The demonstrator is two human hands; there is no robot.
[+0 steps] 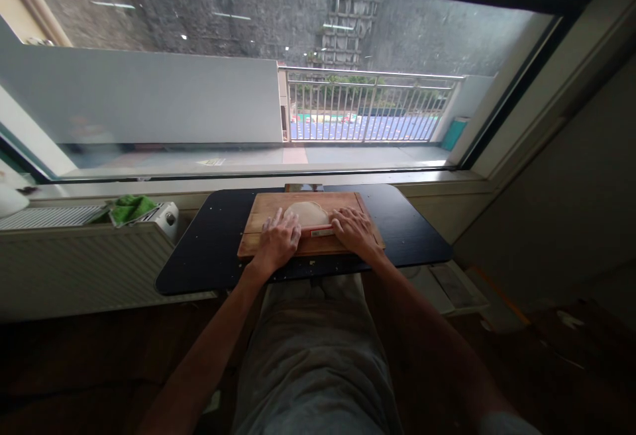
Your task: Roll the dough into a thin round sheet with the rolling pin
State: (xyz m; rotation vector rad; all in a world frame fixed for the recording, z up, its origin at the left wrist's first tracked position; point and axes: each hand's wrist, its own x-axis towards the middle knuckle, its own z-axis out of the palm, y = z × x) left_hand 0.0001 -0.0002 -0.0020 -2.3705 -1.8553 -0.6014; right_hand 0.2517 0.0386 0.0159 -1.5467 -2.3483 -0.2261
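Observation:
A flat, pale round of dough lies on a wooden cutting board. Along its near edge rests a rolling pin with a label on its middle. My left hand, whitened with flour on the fingers, covers the pin's left end. Over the right end lies my right hand, its fingers bent across the pin. Both palms hide the pin's ends, and the dough's left and right edges come close to my fingertips.
Under the board stands a black table with pale crumbs. A small dark object sits behind the board. To the left is a radiator with a green cloth on top. A large window rises beyond the table.

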